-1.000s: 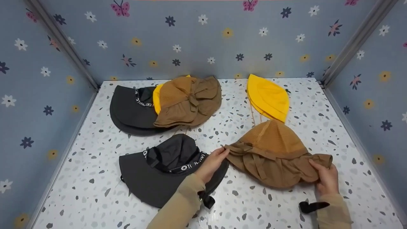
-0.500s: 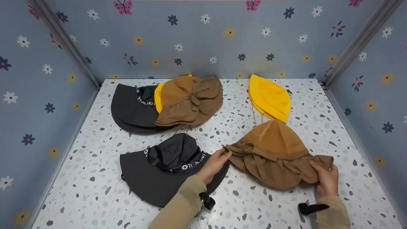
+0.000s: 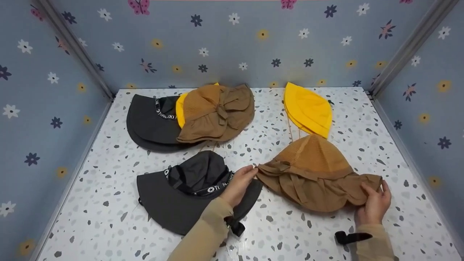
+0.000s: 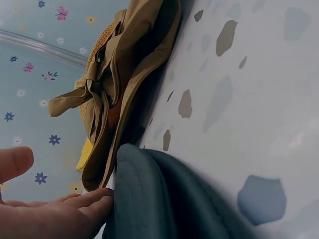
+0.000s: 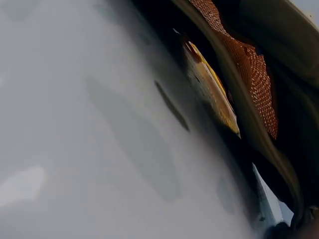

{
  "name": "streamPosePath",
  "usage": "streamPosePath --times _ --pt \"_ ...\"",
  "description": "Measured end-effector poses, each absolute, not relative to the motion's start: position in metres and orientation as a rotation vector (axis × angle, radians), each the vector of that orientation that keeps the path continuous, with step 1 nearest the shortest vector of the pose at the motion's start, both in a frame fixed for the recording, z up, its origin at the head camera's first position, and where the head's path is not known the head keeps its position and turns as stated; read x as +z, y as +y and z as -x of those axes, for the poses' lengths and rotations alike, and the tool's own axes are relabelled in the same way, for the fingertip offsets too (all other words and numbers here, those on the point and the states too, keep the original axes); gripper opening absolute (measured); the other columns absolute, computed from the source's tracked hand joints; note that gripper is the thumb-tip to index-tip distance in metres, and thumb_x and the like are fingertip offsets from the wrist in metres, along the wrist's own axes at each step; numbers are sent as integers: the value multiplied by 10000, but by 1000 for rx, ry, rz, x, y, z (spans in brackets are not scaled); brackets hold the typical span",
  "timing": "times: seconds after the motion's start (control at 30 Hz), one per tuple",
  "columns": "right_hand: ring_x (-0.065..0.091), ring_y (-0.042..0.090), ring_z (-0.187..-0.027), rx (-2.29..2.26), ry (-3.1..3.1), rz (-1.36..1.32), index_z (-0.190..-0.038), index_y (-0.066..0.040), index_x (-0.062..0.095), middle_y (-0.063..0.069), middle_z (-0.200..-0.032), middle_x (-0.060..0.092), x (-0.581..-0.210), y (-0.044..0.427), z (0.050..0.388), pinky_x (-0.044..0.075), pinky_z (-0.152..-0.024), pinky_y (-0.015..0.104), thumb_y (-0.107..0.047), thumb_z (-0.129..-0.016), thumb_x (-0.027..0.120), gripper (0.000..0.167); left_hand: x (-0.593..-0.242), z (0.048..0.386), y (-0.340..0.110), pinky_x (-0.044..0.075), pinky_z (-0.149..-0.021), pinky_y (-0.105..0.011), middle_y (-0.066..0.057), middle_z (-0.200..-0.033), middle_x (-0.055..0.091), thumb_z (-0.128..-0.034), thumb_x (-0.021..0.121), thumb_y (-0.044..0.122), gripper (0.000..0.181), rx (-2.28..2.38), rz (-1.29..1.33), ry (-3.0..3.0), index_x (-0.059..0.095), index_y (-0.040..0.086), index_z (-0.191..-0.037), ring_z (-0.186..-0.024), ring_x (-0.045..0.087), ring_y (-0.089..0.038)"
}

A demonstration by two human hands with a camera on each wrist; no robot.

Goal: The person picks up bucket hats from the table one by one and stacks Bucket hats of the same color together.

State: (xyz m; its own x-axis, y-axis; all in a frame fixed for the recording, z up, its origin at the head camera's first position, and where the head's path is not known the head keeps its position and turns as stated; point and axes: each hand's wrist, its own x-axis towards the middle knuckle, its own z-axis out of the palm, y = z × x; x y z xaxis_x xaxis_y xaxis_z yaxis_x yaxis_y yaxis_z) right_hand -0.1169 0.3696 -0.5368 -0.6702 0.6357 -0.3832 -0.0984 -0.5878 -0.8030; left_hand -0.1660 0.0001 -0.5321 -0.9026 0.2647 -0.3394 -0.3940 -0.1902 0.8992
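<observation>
A brown sun hat [image 3: 313, 174] with a mesh crown and ruffled brim lies at the right front in the head view. My left hand [image 3: 237, 185] is at the left end of its brim; in the left wrist view, the fingers [image 4: 84, 209] reach the brim edge while the thumb [image 4: 17, 162] stands apart. At the brim's right end, my right hand [image 3: 375, 203] pinches the cloth, thumb on top and fingers partly hidden behind. A black wide-brimmed hat [image 3: 170, 206] lies beneath my left forearm. The right wrist view mostly shows the brown hat's dark underside [image 5: 294, 94].
Behind the brown hat lies a folded yellow hat [image 3: 308, 108] with cords. At the back left, another brown hat [image 3: 217, 116] overlaps a yellow one and a black hat [image 3: 152, 127]. Flowered panels [image 3: 232, 43] wall in the speckled table [image 3: 90, 181] on three sides.
My left fingers have straightened and loosened from the brim. The right hand has shifted slightly rightward, its thumb nearer the brim's edge. The other hats have stayed put.
</observation>
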Motion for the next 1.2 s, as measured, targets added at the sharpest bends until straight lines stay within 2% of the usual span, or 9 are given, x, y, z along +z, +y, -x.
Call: streamPosePath --times 0.13,0.27,0.43,0.6,0.7,0.77,0.93,1.03,1.2 --pt "197 -3 -1475 2208 -1173 941 -1589 -188 194 -104 -1645 169 -531 368 120 334 -1139 131 107 -927 568 816 -528 171 -12 239 -1246 -450 -323 -1554 279 -1038 454 133 596 2236 209 1559 204 -151 -1498 -1461 286 -421" --pt "147 -34 -1472 2148 -1227 961 -1584 -149 217 -87 -1650 162 -525 370 122 268 -1172 129 107 -942 523 755 -516 178 -32 295 -1222 -466 -297 -1572 252 -1028 454 107 621 2412 367 1476 156 -83 -1539 -1456 296 -424" --pt "118 -20 -1484 2105 -1441 997 -1582 -128 214 -67 -1657 152 -516 375 123 164 -1201 120 64 -958 538 729 -496 201 -69 280 -1231 -458 -255 -1626 72 -995 468 44 744 2718 628 1432 2 -6 -1573 -1495 214 -380" --pt "87 -31 -1489 2085 -1569 1034 -1586 -162 203 -97 -1653 146 -500 380 123 100 -1215 131 34 -956 572 756 -484 225 -112 217 -1259 -362 -95 -1670 -60 -1021 475 101 816 2828 877 1352 -114 129 -1586 -1542 105 -251" --pt "95 -26 -1491 2095 -1572 979 -1584 -171 207 -92 -1648 174 -488 378 125 145 -1212 134 45 -951 577 764 -482 234 -132 195 -1265 -356 -46 -1674 -66 -1044 447 135 784 2824 942 1222 -114 167 -1590 -1547 72 -231" --pt "113 -6 -1495 2111 -1564 919 -1580 -164 224 -61 -1640 213 -479 375 127 235 -1184 124 55 -952 571 750 -483 239 -139 195 -1265 -369 -49 -1674 -22 -1051 435 140 739 2827 959 1123 -59 167 -1599 -1544 88 -237" --pt "212 44 -1493 2200 -1478 795 -1554 -140 307 -40 -1563 359 -463 361 132 479 -936 75 119 -919 583 739 -485 247 -141 199 -1264 -407 -91 -1659 105 -1056 434 136 635 2822 962 1062 104 123 -1598 -1528 158 -272" --pt "251 65 -1490 2233 -1463 746 -1543 -121 331 -21 -1547 395 -458 352 135 515 -842 67 149 -903 582 739 -484 248 -138 212 -1261 -407 -72 -1663 116 -1057 441 136 626 2804 950 1129 126 123 -1597 -1533 154 -248" --pt "296 105 -1481 2271 -1445 688 -1511 -91 390 -46 -1379 534 -450 335 139 515 -881 85 184 -883 576 710 -480 250 -135 236 -1253 -364 -14 -1680 45 -1058 447 148 666 2750 951 1257 66 147 -1604 -1547 94 -188"
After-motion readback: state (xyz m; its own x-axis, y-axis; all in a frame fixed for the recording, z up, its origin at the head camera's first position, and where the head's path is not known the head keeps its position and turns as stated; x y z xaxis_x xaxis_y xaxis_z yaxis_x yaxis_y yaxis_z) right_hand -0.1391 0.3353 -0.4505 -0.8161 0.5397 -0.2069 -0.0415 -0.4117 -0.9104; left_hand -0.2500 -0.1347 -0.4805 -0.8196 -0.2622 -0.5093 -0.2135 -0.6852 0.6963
